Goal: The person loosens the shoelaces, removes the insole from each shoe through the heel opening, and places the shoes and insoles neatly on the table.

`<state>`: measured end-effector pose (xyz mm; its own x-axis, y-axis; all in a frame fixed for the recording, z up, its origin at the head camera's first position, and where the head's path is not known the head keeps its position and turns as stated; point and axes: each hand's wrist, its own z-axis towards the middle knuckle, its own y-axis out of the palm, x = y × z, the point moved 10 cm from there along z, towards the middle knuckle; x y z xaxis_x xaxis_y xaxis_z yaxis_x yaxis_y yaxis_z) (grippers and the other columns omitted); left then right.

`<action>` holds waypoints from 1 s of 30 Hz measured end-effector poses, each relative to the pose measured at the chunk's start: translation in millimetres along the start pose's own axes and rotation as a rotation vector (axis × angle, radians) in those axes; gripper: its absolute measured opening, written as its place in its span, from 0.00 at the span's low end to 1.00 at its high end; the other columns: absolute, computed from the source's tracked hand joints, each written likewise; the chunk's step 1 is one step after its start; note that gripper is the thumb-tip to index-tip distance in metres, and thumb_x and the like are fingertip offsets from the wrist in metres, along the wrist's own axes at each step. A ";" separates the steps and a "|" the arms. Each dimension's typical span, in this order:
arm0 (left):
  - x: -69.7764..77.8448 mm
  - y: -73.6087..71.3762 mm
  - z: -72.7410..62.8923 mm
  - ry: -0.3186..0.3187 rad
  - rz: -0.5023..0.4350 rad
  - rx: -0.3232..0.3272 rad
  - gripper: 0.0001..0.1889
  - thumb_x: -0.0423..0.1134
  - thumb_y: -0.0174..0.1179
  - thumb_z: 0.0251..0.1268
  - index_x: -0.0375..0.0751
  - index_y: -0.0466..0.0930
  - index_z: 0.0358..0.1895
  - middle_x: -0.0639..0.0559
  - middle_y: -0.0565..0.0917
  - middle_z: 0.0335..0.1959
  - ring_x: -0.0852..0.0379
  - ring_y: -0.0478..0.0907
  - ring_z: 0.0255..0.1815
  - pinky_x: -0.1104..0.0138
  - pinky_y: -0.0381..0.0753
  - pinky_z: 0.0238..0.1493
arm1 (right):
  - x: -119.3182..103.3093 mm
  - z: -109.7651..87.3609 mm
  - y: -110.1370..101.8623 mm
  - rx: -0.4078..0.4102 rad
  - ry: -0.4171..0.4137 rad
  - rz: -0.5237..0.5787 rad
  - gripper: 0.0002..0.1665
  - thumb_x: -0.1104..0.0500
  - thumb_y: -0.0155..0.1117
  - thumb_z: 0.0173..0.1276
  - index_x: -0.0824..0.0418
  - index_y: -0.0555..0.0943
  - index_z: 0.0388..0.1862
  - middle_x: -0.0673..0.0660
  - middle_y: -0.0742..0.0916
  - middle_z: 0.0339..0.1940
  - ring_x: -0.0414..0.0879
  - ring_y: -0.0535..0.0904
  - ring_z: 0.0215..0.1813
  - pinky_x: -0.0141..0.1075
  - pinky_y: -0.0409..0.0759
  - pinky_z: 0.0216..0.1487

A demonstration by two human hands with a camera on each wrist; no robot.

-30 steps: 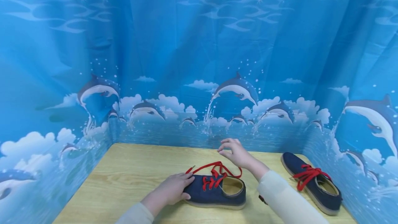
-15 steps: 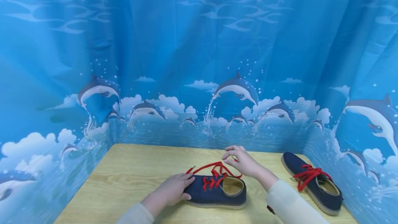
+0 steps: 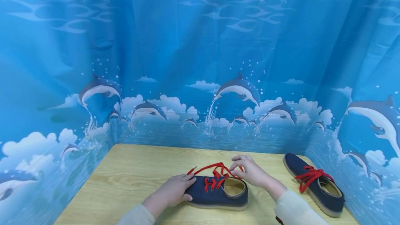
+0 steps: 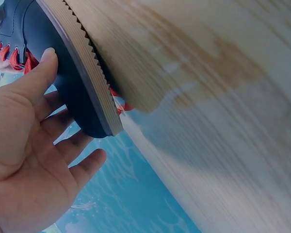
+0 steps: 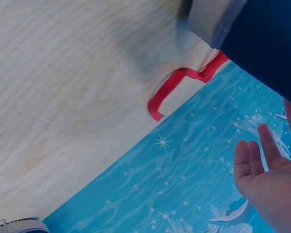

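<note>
The left hand point(image 3: 175, 190) grasps the toe of a navy canvas lace-up shoe point(image 3: 215, 197): the thumb bears on the near side of the toe and the fingers reach over to the far side. The left wrist view confirms the thumb tip against the upper, above the ridged edge of the pale sole, with the fingers partly hidden behind the toe and set slightly apart.

The right hand point(image 3: 251, 171) is released. It is held loosely bent just beyond the shoe's heel, with a gap between thumb and fingers; one end of the red lace point(image 3: 216, 173) shows at that gap. Whether a fingertip touches the lace cannot be told from the head view (the right wrist view shows the fingers loosely spread and apart from the lace).

The navy canvas lace-up shoe sits sole down on the worktop point(image 3: 137, 169), near the person, with its toe towards the left hand and its heel towards the right. The red lace crosses the front in rows and runs loose along the far side, its other end close to the left fingers.

A matching shoe point(image 3: 316, 192) stands well apart by the worktop's right edge, toe pointing away from the person, its red lace tied in a bow point(image 3: 309, 175). A dolphin-print curtain point(image 3: 200, 44) hangs behind the worktop.
</note>
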<state>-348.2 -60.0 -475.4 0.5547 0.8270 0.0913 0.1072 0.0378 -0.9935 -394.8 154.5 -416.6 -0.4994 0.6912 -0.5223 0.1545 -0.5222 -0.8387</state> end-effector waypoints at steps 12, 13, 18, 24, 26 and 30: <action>-1.9 0.4 -1.1 -0.017 -0.025 -0.022 0.35 0.59 0.62 0.66 0.49 0.70 0.74 0.49 0.70 0.73 0.46 0.68 0.72 0.54 0.69 0.70 | 7.9 -6.4 11.2 -0.004 -0.008 -0.002 0.05 0.52 0.69 0.67 0.49 0.87 0.32 0.61 0.81 0.59 0.65 0.69 0.64 0.66 0.67 0.63; -2.8 1.3 -0.6 -0.019 -0.030 -0.026 0.35 0.59 0.62 0.66 0.50 0.69 0.74 0.49 0.70 0.74 0.46 0.67 0.72 0.54 0.69 0.70 | 8.7 -6.4 11.9 -0.004 -0.006 -0.002 0.05 0.52 0.69 0.67 0.49 0.87 0.32 0.60 0.82 0.58 0.65 0.69 0.64 0.66 0.67 0.63; -7.2 4.8 3.1 -0.027 -0.075 -0.034 0.36 0.59 0.62 0.65 0.51 0.69 0.74 0.50 0.69 0.74 0.47 0.67 0.73 0.53 0.69 0.70 | 13.4 -6.3 14.5 -0.003 0.002 0.004 0.05 0.52 0.69 0.68 0.49 0.86 0.32 0.58 0.82 0.57 0.64 0.70 0.63 0.64 0.69 0.62; -12.4 3.7 3.7 -0.011 -0.153 -0.011 0.37 0.58 0.64 0.63 0.51 0.69 0.74 0.51 0.69 0.74 0.47 0.66 0.73 0.51 0.70 0.69 | 16.4 -5.7 16.0 0.004 0.013 0.014 0.05 0.52 0.69 0.68 0.49 0.86 0.32 0.57 0.82 0.56 0.64 0.70 0.64 0.64 0.68 0.63; -13.4 3.0 4.0 -0.001 -0.161 0.005 0.37 0.58 0.64 0.63 0.51 0.69 0.74 0.50 0.69 0.74 0.47 0.66 0.73 0.51 0.70 0.69 | 16.5 -6.5 16.0 0.003 0.019 0.015 0.05 0.52 0.68 0.68 0.49 0.86 0.32 0.57 0.83 0.56 0.64 0.70 0.64 0.64 0.69 0.63; -13.5 0.9 5.8 0.028 -0.144 0.042 0.37 0.58 0.64 0.64 0.50 0.69 0.74 0.48 0.69 0.74 0.47 0.66 0.73 0.51 0.70 0.69 | 15.4 -9.2 15.9 0.007 0.012 0.009 0.06 0.52 0.68 0.68 0.50 0.86 0.31 0.57 0.83 0.55 0.63 0.71 0.62 0.63 0.69 0.62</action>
<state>-360.4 -67.8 -477.8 0.5585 0.7956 0.2347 0.1531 0.1792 -0.9718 -392.2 161.4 -439.3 -0.4878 0.6922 -0.5318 0.1527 -0.5322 -0.8327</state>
